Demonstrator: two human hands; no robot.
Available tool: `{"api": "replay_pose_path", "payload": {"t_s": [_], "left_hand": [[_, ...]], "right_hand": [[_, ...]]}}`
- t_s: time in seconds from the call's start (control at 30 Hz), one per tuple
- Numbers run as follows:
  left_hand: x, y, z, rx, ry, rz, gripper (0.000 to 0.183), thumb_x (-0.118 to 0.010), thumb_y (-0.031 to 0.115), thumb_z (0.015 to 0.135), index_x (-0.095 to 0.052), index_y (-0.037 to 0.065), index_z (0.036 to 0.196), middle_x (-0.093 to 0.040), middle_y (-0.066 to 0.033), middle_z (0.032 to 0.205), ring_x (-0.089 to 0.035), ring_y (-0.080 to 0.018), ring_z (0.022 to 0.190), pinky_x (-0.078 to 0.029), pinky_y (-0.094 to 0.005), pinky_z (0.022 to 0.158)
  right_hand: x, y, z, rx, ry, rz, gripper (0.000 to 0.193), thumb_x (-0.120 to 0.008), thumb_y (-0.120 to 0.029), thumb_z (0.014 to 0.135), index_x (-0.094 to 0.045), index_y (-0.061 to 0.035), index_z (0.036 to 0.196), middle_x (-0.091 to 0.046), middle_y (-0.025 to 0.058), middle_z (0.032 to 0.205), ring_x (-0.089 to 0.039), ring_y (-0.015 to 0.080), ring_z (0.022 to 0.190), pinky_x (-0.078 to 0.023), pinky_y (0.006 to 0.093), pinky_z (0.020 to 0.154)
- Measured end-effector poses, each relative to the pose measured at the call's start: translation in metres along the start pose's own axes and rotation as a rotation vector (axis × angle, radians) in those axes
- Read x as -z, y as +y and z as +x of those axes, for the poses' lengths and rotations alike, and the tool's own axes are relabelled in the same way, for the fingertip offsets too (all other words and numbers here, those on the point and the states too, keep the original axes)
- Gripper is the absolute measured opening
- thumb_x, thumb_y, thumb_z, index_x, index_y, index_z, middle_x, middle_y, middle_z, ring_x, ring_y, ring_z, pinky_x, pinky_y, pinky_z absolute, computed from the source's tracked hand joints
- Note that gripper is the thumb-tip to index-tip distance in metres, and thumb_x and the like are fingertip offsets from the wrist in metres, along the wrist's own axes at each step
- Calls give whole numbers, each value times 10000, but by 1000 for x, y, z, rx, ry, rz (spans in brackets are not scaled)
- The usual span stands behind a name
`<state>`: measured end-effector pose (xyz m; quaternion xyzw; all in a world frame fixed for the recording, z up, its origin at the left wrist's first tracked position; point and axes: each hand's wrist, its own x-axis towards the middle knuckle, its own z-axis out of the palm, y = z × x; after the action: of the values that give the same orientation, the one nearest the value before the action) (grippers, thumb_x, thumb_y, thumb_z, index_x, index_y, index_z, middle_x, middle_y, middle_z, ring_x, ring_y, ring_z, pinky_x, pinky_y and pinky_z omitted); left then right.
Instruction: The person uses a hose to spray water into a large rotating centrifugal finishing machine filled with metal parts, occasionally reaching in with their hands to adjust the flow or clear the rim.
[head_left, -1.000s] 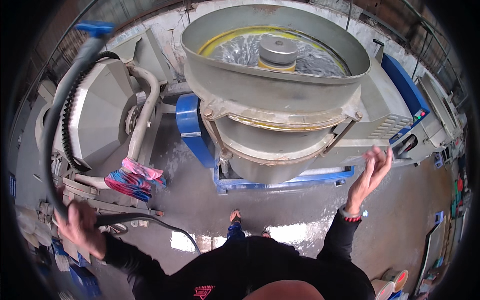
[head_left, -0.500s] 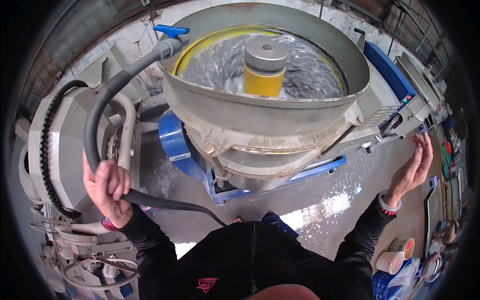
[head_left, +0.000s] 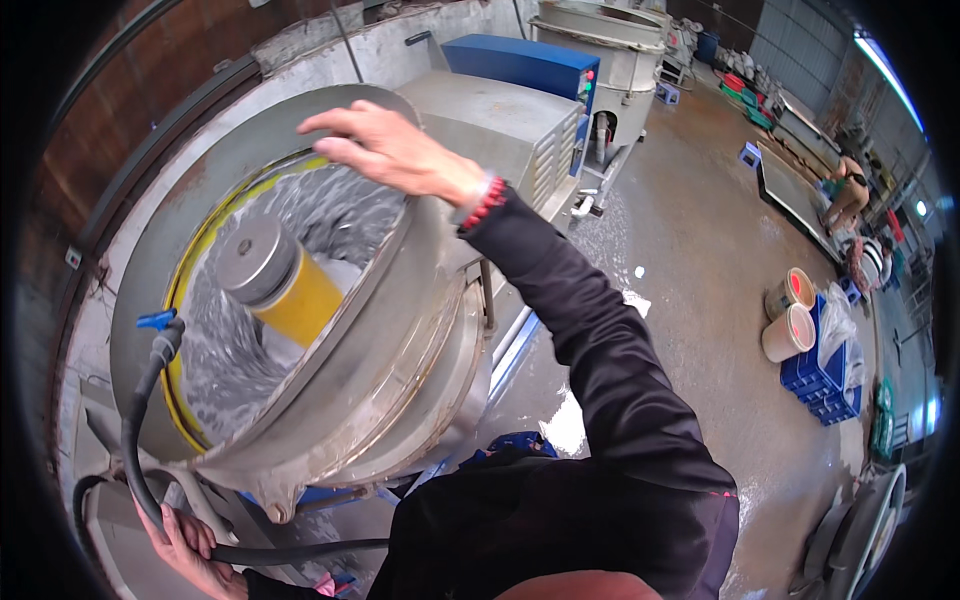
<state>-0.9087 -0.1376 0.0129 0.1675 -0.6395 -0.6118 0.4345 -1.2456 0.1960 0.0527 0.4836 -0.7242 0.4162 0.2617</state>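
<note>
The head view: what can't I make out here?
In the head view:
Black hose: far end, past the left hand, hidden behind the black jacket.
Round tub: rim partly covered by the right hand; swirling contents blurred.
Wearer's feet: hidden by the jacket.
Distant worker: hands too small.

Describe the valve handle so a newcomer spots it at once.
Find the big round grey tub with swirling grey contents, filling much of the picture's left half. From the left hand, a dark hose curves up in front of its wall. The valve handle tops that hose: a small blue lever, set apart by colour from the grey fitting just below.
</note>
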Motion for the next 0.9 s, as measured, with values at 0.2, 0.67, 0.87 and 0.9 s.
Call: {"api": "replay_pose_path", "payload": {"t_s": [0.2, 0.67, 0.87, 0.9], "left_hand": [[-16, 9, 17, 269, -135, 200, 782, -645, 234, 882, -155, 108, 1478, -524, -111, 660, -502, -191, 532, -423, -332, 477], [-83, 7, 5, 2, 51, 510, 576, -668, 302, 846, -457, -11, 1279, -574, -142, 876, -548, -175, 614, -465, -258, 496], [-98, -7, 15, -118, -46, 690, 585, -638, 323, 867, -431, -7, 1304, -561, -144, 860, -542, -174, 619, -460, -268, 505], [-100, -5, 17, -133, -47, 722, 587, -633, 326, 870, -426, -6, 1308, -559, -144, 857, -540, -174, 620, -459, -269, 507]], "right_hand": [[-25, 40, 10, -7, -43, -26, 574, -448, -457, 942, -419, -42, 1338, -601, 157, 1068, -509, 310, 971, -426, 393, 874], [-15, 23, -2, -169, -31, 51, 671, -453, -588, 890, -456, -64, 1309, -572, 237, 1059, -454, 433, 1138, -368, 575, 964], [-12, 31, -14, -233, 9, 43, 648, -451, -574, 898, -468, -62, 1296, -577, 236, 1031, -458, 424, 1107, -380, 563, 945], [-17, 36, -9, -235, 21, 29, 641, -453, -569, 898, -471, -64, 1293, -578, 236, 1025, -460, 420, 1100, -384, 559, 940]]}}
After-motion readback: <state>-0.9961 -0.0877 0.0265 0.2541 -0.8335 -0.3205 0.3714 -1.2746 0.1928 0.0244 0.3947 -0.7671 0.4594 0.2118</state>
